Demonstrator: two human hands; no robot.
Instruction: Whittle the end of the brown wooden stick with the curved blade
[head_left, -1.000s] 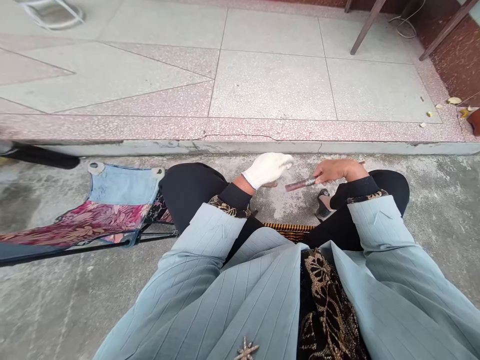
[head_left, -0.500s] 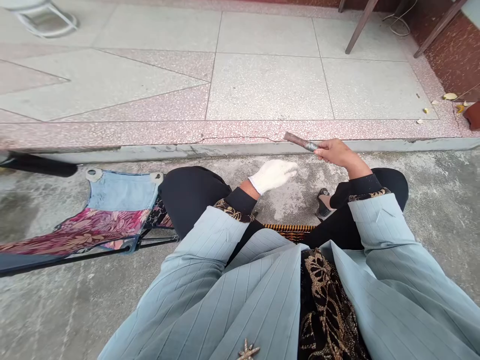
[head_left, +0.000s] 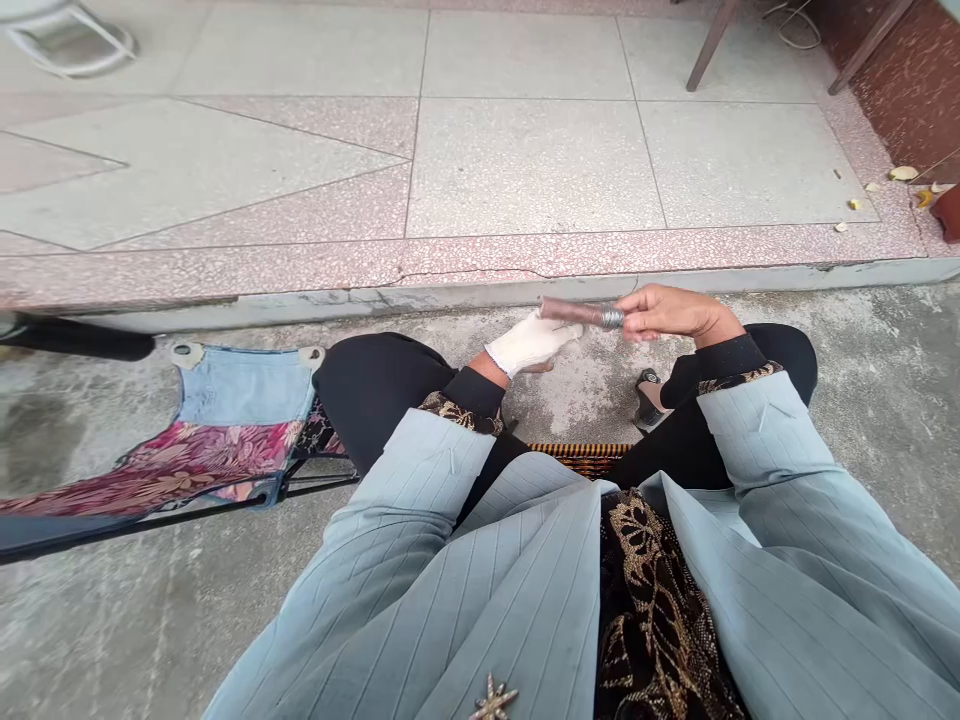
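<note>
My right hand (head_left: 664, 311), bare, is closed around the near end of a short brown stick (head_left: 568, 310). A coil of silvery wire (head_left: 612, 317) is wound round the stick just beyond my fingertips. My left hand (head_left: 532, 342) wears a white knitted glove and lies under the stick's free end, its fingers stretched toward the right. Whether the glove touches the stick I cannot tell. A small brownish shape (head_left: 538, 368) shows below the glove, too little of it visible to name.
To the left stands a folding chair (head_left: 236, 388) with denim and pink flowered cloth. A black tubular object (head_left: 82, 335) juts in from the left edge. Ahead runs a raised step (head_left: 360, 297) with a tiled floor. A woven seat edge (head_left: 581, 459) shows between my legs.
The stick has swung from slanting to nearly level and moved left, over the gloved hand. My left hand has shifted slightly left. My right hand still grips the stick.
</note>
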